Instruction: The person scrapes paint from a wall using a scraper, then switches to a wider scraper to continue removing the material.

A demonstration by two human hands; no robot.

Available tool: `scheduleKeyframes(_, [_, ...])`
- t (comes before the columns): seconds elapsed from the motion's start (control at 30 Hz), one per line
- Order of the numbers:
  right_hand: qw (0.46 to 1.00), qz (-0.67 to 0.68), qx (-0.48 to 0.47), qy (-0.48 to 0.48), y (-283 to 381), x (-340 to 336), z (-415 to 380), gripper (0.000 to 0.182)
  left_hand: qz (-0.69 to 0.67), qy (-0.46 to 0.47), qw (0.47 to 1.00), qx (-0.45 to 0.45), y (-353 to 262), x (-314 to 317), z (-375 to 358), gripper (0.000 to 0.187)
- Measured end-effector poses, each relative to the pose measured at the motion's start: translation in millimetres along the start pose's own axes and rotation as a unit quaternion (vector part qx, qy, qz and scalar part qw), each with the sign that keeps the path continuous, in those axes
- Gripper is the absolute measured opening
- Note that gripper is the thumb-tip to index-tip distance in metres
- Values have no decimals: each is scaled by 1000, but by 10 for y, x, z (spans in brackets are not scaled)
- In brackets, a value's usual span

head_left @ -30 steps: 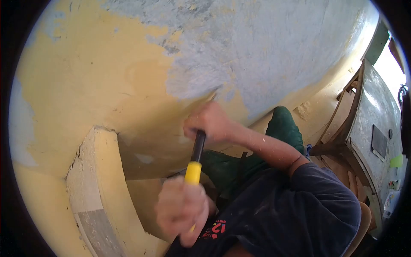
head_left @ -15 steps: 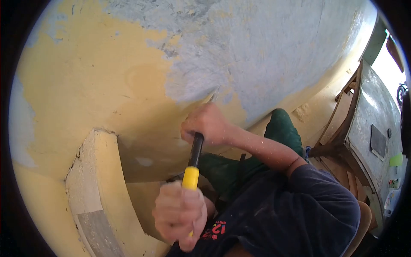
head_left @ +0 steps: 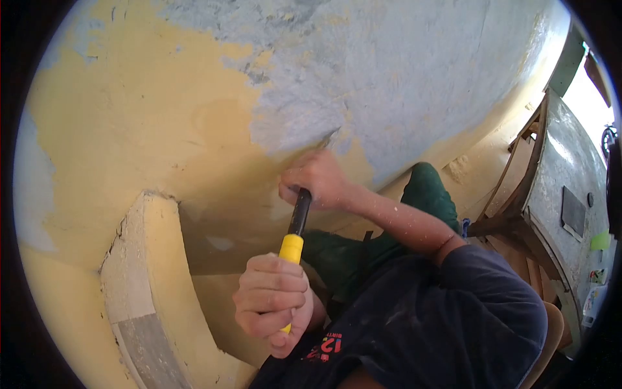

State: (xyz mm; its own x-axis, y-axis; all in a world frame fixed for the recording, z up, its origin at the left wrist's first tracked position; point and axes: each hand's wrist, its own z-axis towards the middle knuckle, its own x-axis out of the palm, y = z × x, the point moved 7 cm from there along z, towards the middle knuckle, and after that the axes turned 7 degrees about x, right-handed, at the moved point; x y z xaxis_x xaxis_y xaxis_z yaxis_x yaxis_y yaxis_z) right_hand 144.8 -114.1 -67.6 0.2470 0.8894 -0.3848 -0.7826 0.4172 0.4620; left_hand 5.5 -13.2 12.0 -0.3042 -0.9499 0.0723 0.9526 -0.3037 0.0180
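My right hand [head_left: 315,179] is closed around the upper, black part of a scraper-like tool. Its thin tip [head_left: 333,136] meets the wall [head_left: 214,129] at the lower border of a grey patch among the yellow paint. Lower down, my left hand [head_left: 272,299] wraps round the yellow grip [head_left: 291,247] of the same tool. The black shaft [head_left: 299,217] runs slanted between both hands. Small pale flecks show on my right forearm.
A worn ledge [head_left: 162,259] juts from the wall at lower left, beside a recess. At right stands a table [head_left: 564,155] with a dark flat object [head_left: 573,211] and a green item [head_left: 600,242]. My green-trousered knee [head_left: 426,194] is near the wall.
Both hands and the tool have shifted slightly up and to the right. The tip sits a little farther right along the wall.
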Motion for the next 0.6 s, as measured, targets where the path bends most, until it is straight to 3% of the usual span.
scheduleKeyframes(0.1, [998, 55, -7, -10, 158, -80, 41, 21, 27, 19, 999, 38, -211, 71, 84, 30])
scheduleKeyframes(0.13, [998, 56, -22, -12, 228, -91, 59, 21, -19, -7, 999, 47, -288, 86, 119, 30])
scheduleKeyframes(0.27, [1000, 16, 8, -11, 14, 17, -19, 21, 7, 11, 1000, -4, -5, 0, 0, 30])
scheduleKeyframes(0.4, [999, 39, 22, -27, 150, -80, 5, 22, -2, -3, 1000, 26, -155, 61, 101, 30])
scheduleKeyframes(0.47, [998, 54, -24, -21, 284, -115, 40, 20, -27, 2, 999, 39, -252, 77, 130, 30])
scheduleKeyframes(0.6, [999, 7, 32, 5, -60, 28, -49, 17, -12, -4, 999, -33, 78, -18, 8, 29])
